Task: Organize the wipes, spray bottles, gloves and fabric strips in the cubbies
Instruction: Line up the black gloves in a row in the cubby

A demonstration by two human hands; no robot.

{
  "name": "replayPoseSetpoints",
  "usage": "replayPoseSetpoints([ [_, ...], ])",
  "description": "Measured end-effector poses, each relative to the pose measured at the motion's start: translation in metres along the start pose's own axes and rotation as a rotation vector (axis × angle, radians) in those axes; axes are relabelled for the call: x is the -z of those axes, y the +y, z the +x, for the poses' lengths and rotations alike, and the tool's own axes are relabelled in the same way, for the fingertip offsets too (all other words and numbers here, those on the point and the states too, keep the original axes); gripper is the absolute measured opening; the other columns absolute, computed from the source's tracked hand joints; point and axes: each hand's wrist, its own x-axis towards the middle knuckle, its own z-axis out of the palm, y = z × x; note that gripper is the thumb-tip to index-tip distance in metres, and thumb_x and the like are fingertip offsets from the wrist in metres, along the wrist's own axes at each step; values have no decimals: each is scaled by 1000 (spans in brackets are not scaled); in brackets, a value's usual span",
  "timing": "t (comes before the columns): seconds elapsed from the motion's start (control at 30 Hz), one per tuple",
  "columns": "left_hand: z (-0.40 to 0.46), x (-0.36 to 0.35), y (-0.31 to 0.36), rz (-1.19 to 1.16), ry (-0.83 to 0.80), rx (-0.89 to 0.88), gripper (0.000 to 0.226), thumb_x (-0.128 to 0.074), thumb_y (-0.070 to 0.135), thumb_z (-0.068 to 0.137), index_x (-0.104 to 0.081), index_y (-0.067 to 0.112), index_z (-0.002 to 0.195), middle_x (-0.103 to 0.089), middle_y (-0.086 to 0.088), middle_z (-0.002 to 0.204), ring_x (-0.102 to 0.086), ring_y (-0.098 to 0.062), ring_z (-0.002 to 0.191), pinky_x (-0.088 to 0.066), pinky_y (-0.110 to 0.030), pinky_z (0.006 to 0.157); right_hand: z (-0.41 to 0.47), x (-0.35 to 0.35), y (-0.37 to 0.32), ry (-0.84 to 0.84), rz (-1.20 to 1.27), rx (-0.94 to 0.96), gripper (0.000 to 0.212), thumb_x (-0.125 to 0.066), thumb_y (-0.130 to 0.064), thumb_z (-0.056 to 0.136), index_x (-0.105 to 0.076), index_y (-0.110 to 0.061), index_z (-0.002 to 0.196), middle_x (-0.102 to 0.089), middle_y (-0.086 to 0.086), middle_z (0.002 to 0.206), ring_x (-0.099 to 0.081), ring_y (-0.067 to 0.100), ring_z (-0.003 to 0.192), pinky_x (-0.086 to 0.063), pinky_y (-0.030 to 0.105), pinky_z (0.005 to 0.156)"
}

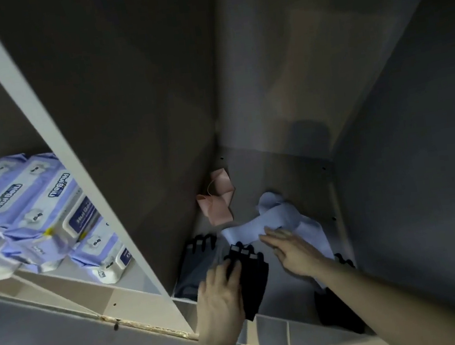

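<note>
Two hands at work inside the right cubby.
Left hand (221, 291) grips a black glove (253, 279) with curled fingers; right hand (292, 253) lies flat, fingers straight, on a pale blue fabric strip (278, 217). Pink strip (218, 199) at 12 o'clock; wipes packs (38, 214) fill the left cubby, at 9 o'clock.

The wipes packs (32, 215), left of the white divider (53, 154), carry the brand "HuiBeili", seen upside down; smaller print is unreadable.
</note>
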Motion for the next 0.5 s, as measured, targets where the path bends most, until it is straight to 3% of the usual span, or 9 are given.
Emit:
replayPoseSetpoints([
  [0.07, -10, -10, -5, 150, -94, -156, 38, -51, 31, 77, -66, 27, 112, -63, -1, 119, -58, -24, 107, -45, -38, 86, -8, -2, 0, 108, -238, 52, 55, -56, -3, 76, -57, -19, 129, -54, 6, 138, -54, 28, 123, -46, 42, 92],
  [0.13, -16, -19, -15, 245, -229, -192, 40, -52, 50, 79, -67, 33, 111, -60, -1, 131, -46, -25, 124, -33, -50, 100, -16, -4, 4, 96, -414, 16, 53, -58, -21, 76, -55, -26, 129, -52, 4, 140, -50, 31, 124, -41, 49, 92],
  [0.2, -19, -31, -26, 340, -263, -205, 53, -49, 67, 77, -62, 38, 119, -51, 1, 142, -36, -24, 133, -23, -62, 103, -23, -13, 19, 21, -475, -3, 51, -47, -35, 85, -46, -33, 136, -45, 3, 147, -43, 33, 131, -37, 61, 96],
  [0.3, -16, -36, -27, 339, -308, -146, 54, -43, 69, 79, -56, 43, 124, -45, 4, 146, -24, -21, 142, -16, -66, 104, -16, -17, 33, -78, -438, -93, 46, -15, -39, 99, -40, -35, 138, -47, -1, 146, -50, 33, 129, -48, 64, 84],
  [0.33, -14, -38, -26, 336, -303, -129, 52, -42, 67, 79, -56, 43, 124, -46, 5, 146, -17, -19, 144, -13, -66, 104, -9, -10, 32, -88, -388, -116, 51, -8, -38, 100, -35, -33, 143, -37, -1, 153, -41, 33, 136, -44, 65, 92],
  [0.4, -11, -39, -23, 330, -297, -97, 52, -43, 64, 77, -56, 43, 123, -47, 5, 145, -12, -17, 144, -8, -66, 104, 7, 0, 34, -110, -337, -167, 50, -11, -35, 102, -13, -31, 152, -3, -3, 162, -8, 30, 148, -23, 56, 113],
  [0.5, -9, -39, -20, 319, -298, -70, 54, -46, 63, 72, -57, 42, 121, -53, 3, 140, -22, -20, 139, -9, -66, 103, 29, 13, 43, -128, -229, -333, 53, -18, -29, 103, 1, -33, 152, 15, -3, 160, 8, 30, 148, -11, 47, 119],
])
